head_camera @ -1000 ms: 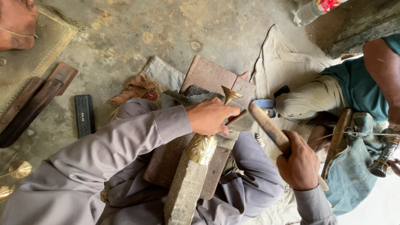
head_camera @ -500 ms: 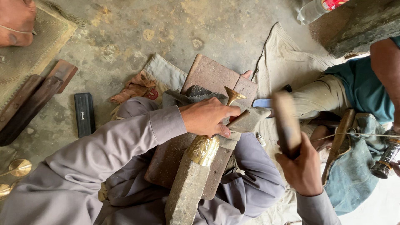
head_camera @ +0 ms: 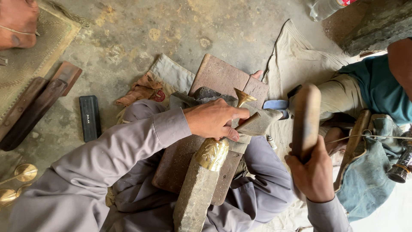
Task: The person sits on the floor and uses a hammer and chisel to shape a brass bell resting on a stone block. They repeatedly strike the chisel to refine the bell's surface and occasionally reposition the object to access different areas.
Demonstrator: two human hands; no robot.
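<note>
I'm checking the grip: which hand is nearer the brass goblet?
Left. The left hand grips the brass goblet; the right hand is off to its right, raising a wooden mallet.

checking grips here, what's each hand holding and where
Left hand grips the engraved brass goblet around its stem. Right hand holds the brown wooden mallet by its lower end.

So from my feed, everything sits on a bare, stained concrete floor [head_camera: 128,38]. Toward its top-left corner there's a woven mat [head_camera: 25,68], with two dark wooden bars [head_camera: 30,111] lying just off the mat's edge. A small black rectangular block [head_camera: 90,118] lies near those, flat on the concrete. Down at the left edge I can see a couple of brass cups [head_camera: 19,174]. A pale cloth sheet [head_camera: 300,56] is spread toward the right side, and a clear plastic bottle [head_camera: 328,6] lies at the top edge.
</note>
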